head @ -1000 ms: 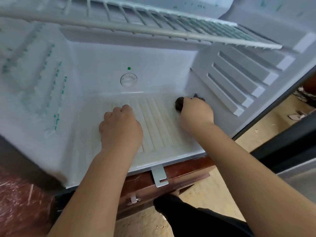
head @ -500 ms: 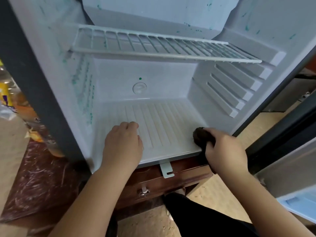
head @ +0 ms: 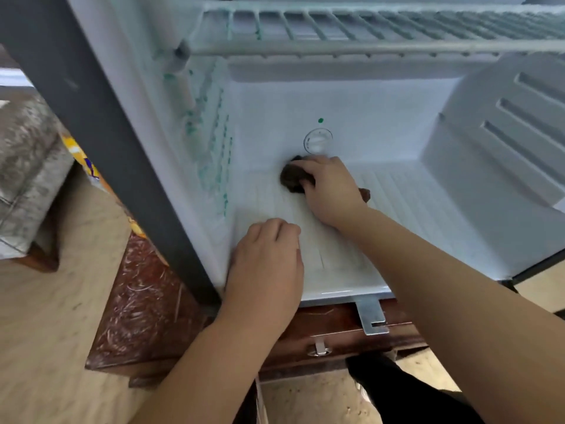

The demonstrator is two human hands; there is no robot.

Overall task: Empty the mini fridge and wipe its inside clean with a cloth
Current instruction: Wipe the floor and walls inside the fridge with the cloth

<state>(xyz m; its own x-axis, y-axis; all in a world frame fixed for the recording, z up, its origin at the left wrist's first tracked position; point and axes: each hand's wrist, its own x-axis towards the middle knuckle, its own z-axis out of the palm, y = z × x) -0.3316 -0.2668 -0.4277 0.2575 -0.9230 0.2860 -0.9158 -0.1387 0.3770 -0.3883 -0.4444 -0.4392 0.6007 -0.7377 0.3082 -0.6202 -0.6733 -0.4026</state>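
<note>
Head view: right hand (head: 328, 191), grip curled tight round the cloth (head: 292, 179), has swept from 4 o'clock on the fridge floor (head: 428, 215) to its 12 o'clock back edge, left hand (head: 266, 258) fisted empty at 8 o'clock, so emptying looks done and wiping well along.

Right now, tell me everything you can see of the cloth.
The cloth is a small dark brown wad, soft-looking and bunched, mostly hidden under the right hand, which grips it; a bit pokes out by the wrist. It lies on the ribbed white fridge floor at the back, just below the round dial on the rear wall.
</note>
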